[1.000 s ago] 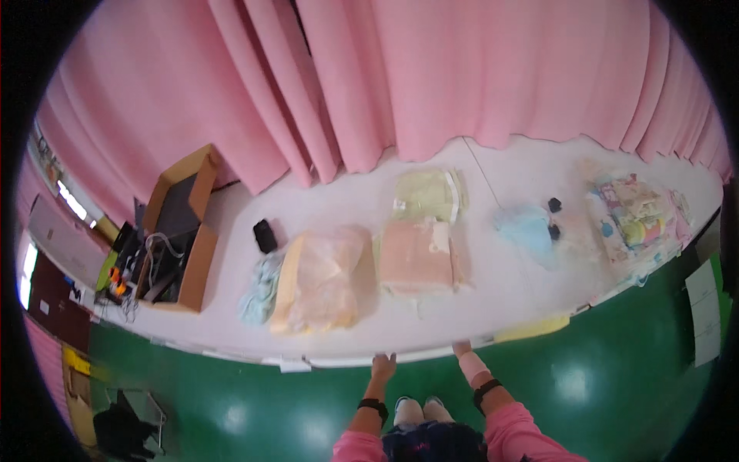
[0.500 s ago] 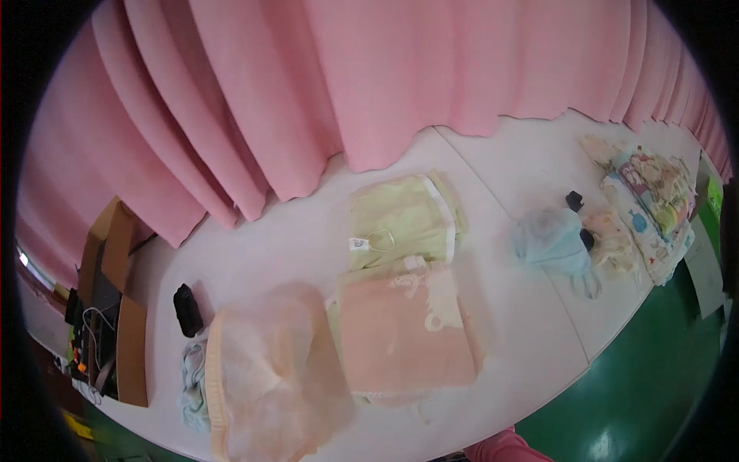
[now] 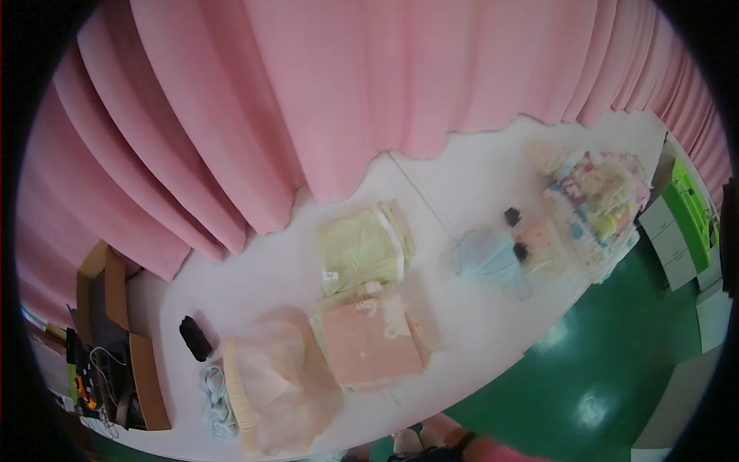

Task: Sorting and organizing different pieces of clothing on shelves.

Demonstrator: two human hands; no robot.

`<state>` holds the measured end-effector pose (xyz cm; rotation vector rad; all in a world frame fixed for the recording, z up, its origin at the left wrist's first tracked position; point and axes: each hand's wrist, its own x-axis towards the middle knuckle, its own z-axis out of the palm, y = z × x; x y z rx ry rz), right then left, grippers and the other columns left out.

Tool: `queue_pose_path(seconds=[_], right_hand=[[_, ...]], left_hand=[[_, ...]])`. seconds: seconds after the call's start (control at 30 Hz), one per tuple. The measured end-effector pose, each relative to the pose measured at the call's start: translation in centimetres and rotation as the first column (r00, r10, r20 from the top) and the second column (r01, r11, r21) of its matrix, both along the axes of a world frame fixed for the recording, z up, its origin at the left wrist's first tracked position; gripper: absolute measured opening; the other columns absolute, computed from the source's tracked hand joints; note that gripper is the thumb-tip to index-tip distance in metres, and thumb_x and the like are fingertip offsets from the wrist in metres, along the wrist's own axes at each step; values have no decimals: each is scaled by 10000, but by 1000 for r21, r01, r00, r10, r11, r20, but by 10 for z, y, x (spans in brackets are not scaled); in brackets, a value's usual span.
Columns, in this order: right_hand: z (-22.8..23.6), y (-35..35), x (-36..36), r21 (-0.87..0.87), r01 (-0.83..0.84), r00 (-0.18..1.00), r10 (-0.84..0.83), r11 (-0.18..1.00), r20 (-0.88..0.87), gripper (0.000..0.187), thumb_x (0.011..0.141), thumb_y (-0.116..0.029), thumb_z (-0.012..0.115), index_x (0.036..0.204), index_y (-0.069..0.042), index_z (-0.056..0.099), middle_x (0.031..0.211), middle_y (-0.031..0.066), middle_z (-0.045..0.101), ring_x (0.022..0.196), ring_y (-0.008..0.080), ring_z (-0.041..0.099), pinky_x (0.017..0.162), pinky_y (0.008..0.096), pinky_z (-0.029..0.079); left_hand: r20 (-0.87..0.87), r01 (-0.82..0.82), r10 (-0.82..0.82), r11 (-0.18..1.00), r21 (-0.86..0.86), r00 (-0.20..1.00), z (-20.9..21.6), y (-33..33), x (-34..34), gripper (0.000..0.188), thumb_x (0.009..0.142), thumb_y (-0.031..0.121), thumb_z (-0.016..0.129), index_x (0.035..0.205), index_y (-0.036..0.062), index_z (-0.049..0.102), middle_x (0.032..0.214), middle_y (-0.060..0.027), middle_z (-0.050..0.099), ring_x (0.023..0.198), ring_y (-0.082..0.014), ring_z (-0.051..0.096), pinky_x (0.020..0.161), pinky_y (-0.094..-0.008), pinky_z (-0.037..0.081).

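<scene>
At the lower edge, beyond the table's front, my right hand [image 3: 441, 425] shows small and blurred, with a dark band at the wrist and a pink sleeve. Its fingers cannot be made out, and it seems apart from the clothes. I cannot pick out my left hand. Nearest on the table lie a folded pink garment [image 3: 368, 346] with a pale print and a cream garment [image 3: 281, 389] with a gathered waistband. A light green garment [image 3: 358, 250] with a white stripe lies behind the pink one. Left of the cream garment sits a crumpled pale blue cloth [image 3: 218, 402].
An open cardboard box [image 3: 148, 381] with cables stands left, near a black object [image 3: 195, 339]. Rightward lie a light blue cloth [image 3: 489, 256] and a heap of patterned clothes [image 3: 604, 200]. A pink curtain [image 3: 346, 85] hangs behind the white table [image 3: 454, 339]; green floor [image 3: 570, 369] lies right.
The view has turned right, so the table things sit further left or lower. The sleeve at the lower edge has shifted, and my right hand has come into sight. The clothes appear unmoved.
</scene>
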<state>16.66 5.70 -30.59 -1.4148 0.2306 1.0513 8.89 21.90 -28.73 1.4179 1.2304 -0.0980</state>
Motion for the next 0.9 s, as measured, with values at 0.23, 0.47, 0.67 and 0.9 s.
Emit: queue_pose_path(seconds=[0.23,0.47,0.67,0.9], right_hand=[[141,-106,-25,-28,50,965,-55,998,-255,470,672,-104,645,1089,32,477,997,96,555,892,211,536,784,339,441],[324,-256,66,-90,11,973,11,996,233,475,657,-136,685,1062,22,494,991,109,563,886,211,554,782,338,459],[431,-278,131,324,16,798,-207,946,566,606,643,-109,679,1161,29,395,1106,105,500,1001,200,498,867,335,401],[408,-110,200,486,-36,794,-270,873,544,584,698,-154,619,1197,-5,354,1109,129,468,1016,211,459,862,317,374]], left_hand=[[-102,-143,115,927,-347,988,178,-109,-20,410,756,288,587,1063,34,487,1007,-148,538,874,-278,547,665,-388,472],[431,97,78,925,-368,899,227,-275,52,576,711,232,666,1123,-34,364,1031,-129,495,897,-194,521,709,-301,458],[755,255,-72,958,-129,652,415,-270,141,580,733,194,655,1156,7,305,1054,-104,466,960,-170,477,748,-286,445],[730,-43,-86,987,157,678,415,-134,194,671,662,221,708,1146,-2,299,1033,-148,499,937,-228,510,791,-339,433]])
